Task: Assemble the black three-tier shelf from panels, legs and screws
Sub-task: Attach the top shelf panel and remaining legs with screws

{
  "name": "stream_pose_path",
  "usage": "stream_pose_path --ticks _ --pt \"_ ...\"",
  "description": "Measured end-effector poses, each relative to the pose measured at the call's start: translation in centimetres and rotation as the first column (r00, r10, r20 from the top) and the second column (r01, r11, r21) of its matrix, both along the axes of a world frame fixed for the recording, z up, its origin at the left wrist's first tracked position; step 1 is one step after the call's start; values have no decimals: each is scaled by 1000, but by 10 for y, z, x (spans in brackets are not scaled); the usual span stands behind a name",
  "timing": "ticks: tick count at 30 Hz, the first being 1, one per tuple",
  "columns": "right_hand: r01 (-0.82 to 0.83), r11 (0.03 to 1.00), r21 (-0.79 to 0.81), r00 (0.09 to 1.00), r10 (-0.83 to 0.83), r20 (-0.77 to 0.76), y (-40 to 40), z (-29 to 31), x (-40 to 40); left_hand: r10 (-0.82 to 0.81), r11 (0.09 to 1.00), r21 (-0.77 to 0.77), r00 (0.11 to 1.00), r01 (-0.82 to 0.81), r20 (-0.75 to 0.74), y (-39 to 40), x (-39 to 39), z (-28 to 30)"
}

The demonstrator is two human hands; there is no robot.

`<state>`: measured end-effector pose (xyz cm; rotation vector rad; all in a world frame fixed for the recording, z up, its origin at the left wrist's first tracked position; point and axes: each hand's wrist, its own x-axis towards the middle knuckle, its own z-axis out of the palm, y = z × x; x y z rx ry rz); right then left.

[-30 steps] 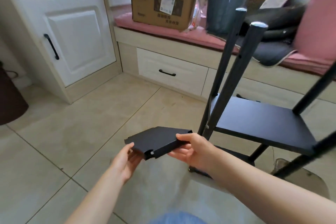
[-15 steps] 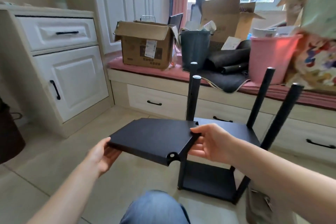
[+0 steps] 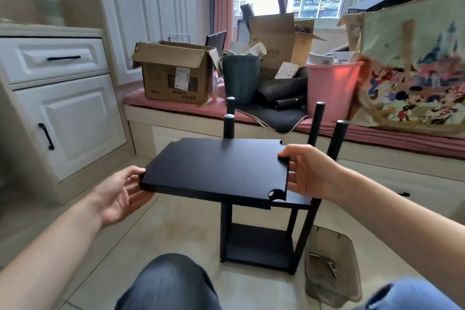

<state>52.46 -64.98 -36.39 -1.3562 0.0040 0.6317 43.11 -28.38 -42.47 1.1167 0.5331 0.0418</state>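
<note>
You hold the top panel (image 3: 216, 171) level between your left hand (image 3: 120, 196) and right hand (image 3: 309, 171), each clamped on an end, just ahead of the four legs (image 3: 315, 124). Next, line its corner notches up with those leg tops and lower it.

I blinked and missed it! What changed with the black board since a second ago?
Both hands, left hand and right hand, raised the flat black shelf panel from low near the floor and levelled it beside the black metal legs of the two-tier frame. Neither hand let go. The frame stayed standing.
</note>
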Motion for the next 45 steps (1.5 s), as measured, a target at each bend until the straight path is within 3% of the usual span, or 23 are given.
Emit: stream_pose_path --ticks 10,21,28,33,39,45 --pt "163 984 -72 985 -158 65 -36 44 8 -126 992 33 988 124 83 -45 15 61" --pt "352 936 -12 909 -339 243 -58 92 43 -107 994 20 976 105 188 -78 52 119" --pt "429 894 -130 877 -378 297 -76 113 86 -164 975 176 970 132 178 -98 103 146" --pt "380 902 -207 911 -326 251 -90 112 127 -162 950 286 980 124 112 -110 144 150" --pt "260 933 -247 965 -244 93 -101 107 166 -227 915 350 974 202 29 -104 177 151" --pt "205 929 -308 979 -196 61 -95 90 180 -247 919 322 969 229 15 -98 192 135"
